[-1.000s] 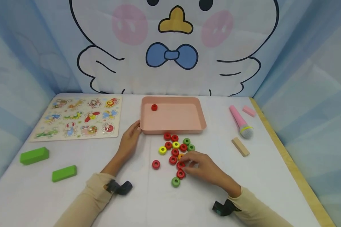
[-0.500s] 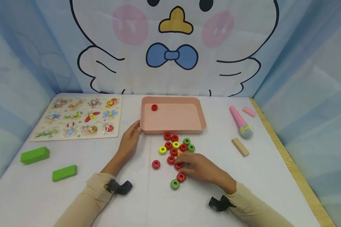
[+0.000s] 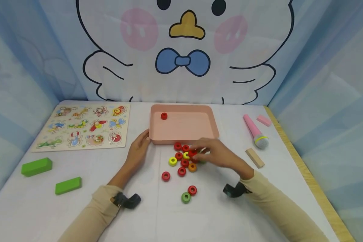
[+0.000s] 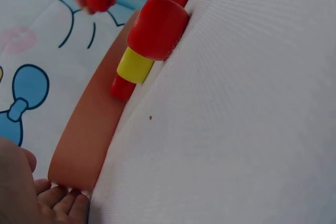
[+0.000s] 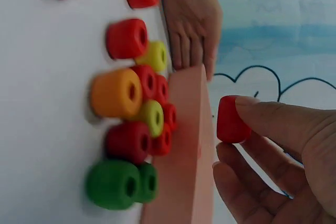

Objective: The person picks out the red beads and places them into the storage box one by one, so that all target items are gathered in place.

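My right hand (image 3: 216,153) pinches a red bead (image 5: 232,120) between thumb and fingers, raised above the loose beads in front of the tray. The right wrist view shows the bead clear of the table. My left hand (image 3: 137,149) rests its fairly straight fingers against the left front corner of the pink tray (image 3: 184,142). One red bead (image 3: 164,116) lies inside that tray, toward its back left. Before the tray sit several red, yellow, orange and green beads, among them an orange bead (image 3: 192,167) and a yellow bead (image 3: 172,161); my right hand partly hides the green ones.
An insect puzzle board (image 3: 81,126) lies at the back left, with two green blocks (image 3: 68,185) nearer the front. To the right are a pink toy microphone (image 3: 255,131), a wooden block (image 3: 255,158) and a pink block (image 3: 264,120). A patterned curtain (image 3: 181,84) hangs behind the table.
My right hand has picked a red bead out of the group and carried it up toward the tray. A few beads got nudged slightly. The left hand stays at the tray's corner.
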The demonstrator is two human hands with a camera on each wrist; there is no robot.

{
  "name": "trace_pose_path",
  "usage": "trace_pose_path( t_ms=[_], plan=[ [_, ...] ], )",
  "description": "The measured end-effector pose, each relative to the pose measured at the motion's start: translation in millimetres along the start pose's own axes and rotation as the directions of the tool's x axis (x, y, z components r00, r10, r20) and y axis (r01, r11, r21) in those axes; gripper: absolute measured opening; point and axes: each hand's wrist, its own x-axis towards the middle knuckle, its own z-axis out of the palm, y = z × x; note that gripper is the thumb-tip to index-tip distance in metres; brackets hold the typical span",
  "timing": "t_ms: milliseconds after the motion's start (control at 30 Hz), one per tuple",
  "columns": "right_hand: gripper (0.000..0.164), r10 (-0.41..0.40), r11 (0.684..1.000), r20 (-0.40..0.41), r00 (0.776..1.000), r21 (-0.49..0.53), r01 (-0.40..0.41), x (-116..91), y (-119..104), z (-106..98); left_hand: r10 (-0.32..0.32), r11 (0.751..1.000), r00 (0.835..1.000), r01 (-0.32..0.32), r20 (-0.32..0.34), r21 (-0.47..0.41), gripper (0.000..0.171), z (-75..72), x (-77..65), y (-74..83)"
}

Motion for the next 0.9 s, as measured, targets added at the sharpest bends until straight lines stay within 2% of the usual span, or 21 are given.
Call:
trace_pose_path(
  t_ms=[167,233,333,400,467,633,767,900],
  plan=[
    [0.030,0.058,0.998,-0.058,0.997,-0.017,-0.059,59,18,-33,-0.016,1.000,1.000,0.016,0.002,0.003,0.048,-0.3,0.1,0.7],
    [0.031,0.126,0.991,-0.072,0.989,-0.027,-0.128,83,26,-40,-0.019,1.000,1.000,0.019,0.001,0.000,0.048,0.2,0.6,0.3],
    [0.033,0.251,0.966,-0.080,0.965,-0.040,-0.254,115,38,-46,-0.016,1.000,1.000,0.016,0.005,-0.012,0.048,1.2,1.0,-0.4],
    [0.035,0.334,0.939,-0.078,0.939,-0.058,-0.339,132,46,-47,-0.017,1.000,1.000,0.018,0.009,-0.012,0.047,1.8,0.9,-1.4],
    [0.036,0.362,0.926,-0.069,0.929,-0.083,-0.367,145,53,-47,-0.018,1.000,1.000,0.018,0.012,-0.015,0.048,2.0,0.6,-1.9],
    [0.037,0.411,0.907,-0.039,0.911,-0.083,-0.413,165,65,-40,-0.020,1.000,1.000,0.020,0.001,-0.015,0.048,2.6,0.3,-2.1],
    [0.033,0.469,0.882,-0.012,0.883,-0.053,-0.469,168,71,-32,-0.026,1.000,1.000,0.026,0.001,0.001,0.048,2.5,0.0,-1.9],
    [0.033,0.476,0.879,-0.003,0.879,-0.020,-0.476,168,73,-28,-0.009,1.000,1.000,0.009,0.000,0.007,0.048,0.2,0.6,-0.6]
  ],
)
